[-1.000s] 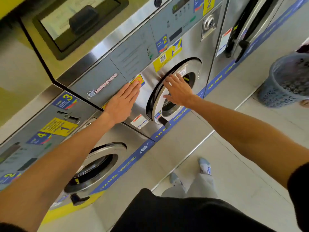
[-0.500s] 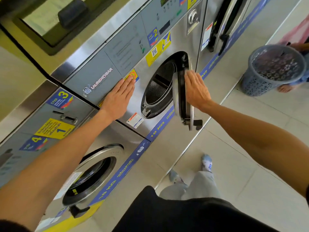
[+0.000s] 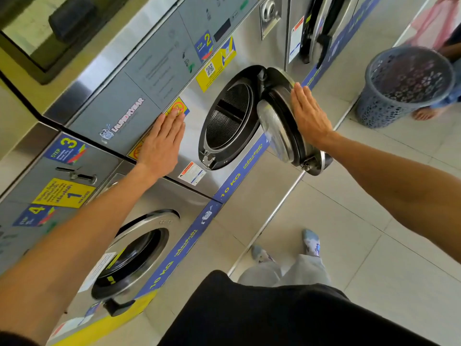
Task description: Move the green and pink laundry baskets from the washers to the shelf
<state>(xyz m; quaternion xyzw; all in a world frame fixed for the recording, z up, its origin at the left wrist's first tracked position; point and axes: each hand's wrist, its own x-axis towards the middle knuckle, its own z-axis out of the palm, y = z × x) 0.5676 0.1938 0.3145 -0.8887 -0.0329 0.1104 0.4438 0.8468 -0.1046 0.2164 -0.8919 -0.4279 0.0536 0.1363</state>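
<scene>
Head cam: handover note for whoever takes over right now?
Left hand: flat on the washer front, holds nothing.
Right hand: open palm against the outer side of the door, which stands open; no grip on it.
Drum: looks empty.
Baskets: a blue-grey basket stands on the floor to the right. Green one not in view; something pink at the top right is too blurred to identify.
Done: no basket move visible.
Left: find both baskets, carry them to the shelf, which is out of view.

We see the drum mouth [image 3: 228, 116] standing unblocked, its swung-out door [image 3: 287, 126] barring the right side with our right hand [image 3: 309, 116] flat against it. Bare floor [image 3: 349, 233] lies open between us and the blue basket [image 3: 404, 86].
</scene>
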